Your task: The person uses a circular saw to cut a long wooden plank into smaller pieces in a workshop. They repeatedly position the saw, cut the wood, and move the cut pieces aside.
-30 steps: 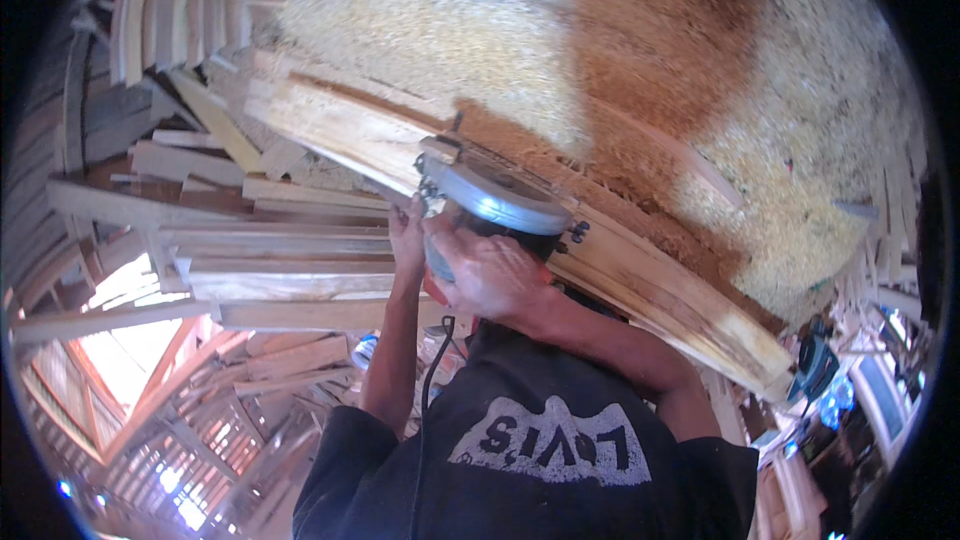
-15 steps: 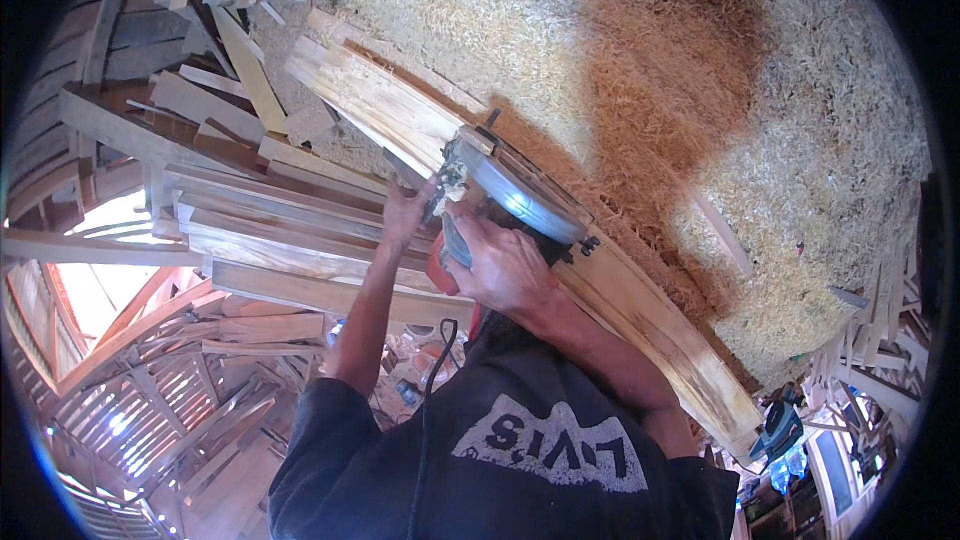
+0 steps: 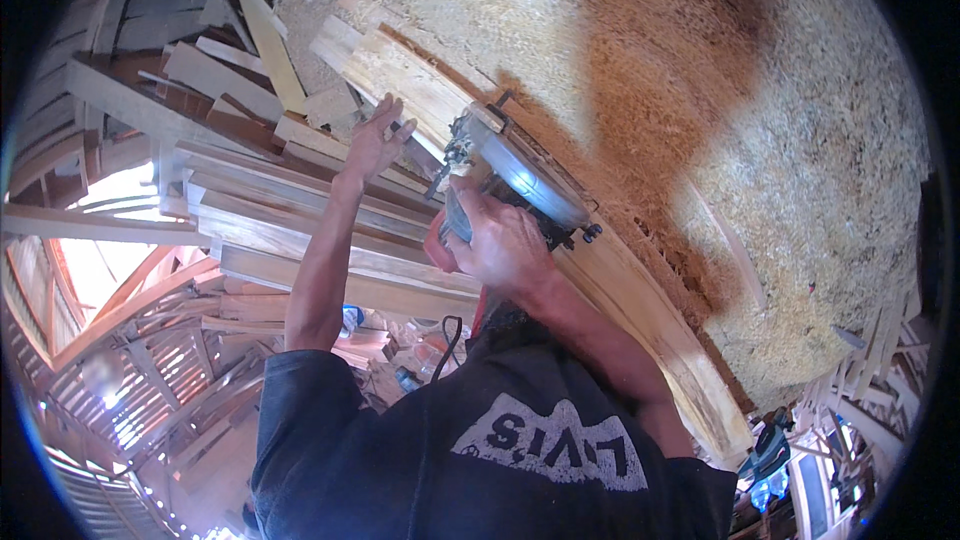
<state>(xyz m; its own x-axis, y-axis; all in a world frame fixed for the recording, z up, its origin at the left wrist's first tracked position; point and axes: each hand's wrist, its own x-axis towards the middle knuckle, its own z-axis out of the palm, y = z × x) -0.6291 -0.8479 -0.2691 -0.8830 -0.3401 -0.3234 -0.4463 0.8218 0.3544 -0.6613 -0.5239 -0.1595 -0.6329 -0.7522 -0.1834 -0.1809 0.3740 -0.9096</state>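
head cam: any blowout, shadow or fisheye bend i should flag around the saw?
Head view: daylight through the roof framing blows out at left; a dark shadow crosses the sawdust; the plank under the circular saw bows from fisheye; right hand reads sharp; corners are black.

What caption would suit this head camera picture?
Right hand grips a circular saw on a long wooden plank; left hand steadies it, sawdust beyond.

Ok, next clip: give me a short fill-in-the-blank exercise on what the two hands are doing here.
1. The right hand grips the handle of a circular ____.
2. The left hand rests with fingers spread on a long wooden ____.
3. The ground beside the board is covered in pale ____.
4. The saw sits on ____ of the board.

Missing words: saw; board; sawdust; top
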